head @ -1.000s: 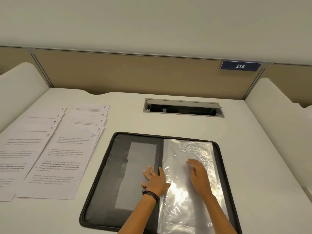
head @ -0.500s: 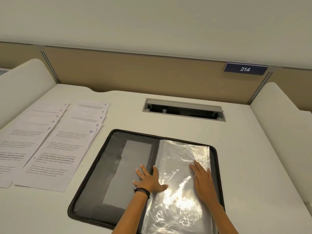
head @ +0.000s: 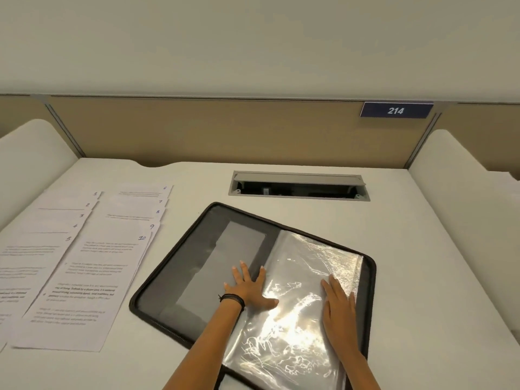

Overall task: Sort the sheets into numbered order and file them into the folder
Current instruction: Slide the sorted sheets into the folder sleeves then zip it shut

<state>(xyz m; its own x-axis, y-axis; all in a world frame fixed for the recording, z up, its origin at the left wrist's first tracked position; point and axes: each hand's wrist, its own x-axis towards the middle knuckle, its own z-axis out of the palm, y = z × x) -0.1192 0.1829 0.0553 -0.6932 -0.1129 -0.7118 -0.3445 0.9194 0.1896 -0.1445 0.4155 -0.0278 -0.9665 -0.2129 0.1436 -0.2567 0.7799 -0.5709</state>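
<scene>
Folder (head: 202, 266) lies open & skewed, mid table (head: 436, 263) toward the near edge. L hand (head: 250, 291) flat on its spine, fingers spread straight. R hand (head: 339, 305) flat on the clear sleeves (head: 306, 266), fingers straight & close together. Sheets (head: 107, 266) w/ nos. 1–10 lie in two overlapping columns by the left edge, outside the folder.

white tabletop (head: 422, 277) | far centre: grey cable hatch (head: 298, 183) set in it, lid raised | far edge: tan partition panel (head: 211, 130), blue plate (head: 396, 110) reading 214 at its upper right | sides: left divider (head: 31, 153), right divider (head: 461, 175), both rounded, white
</scene>
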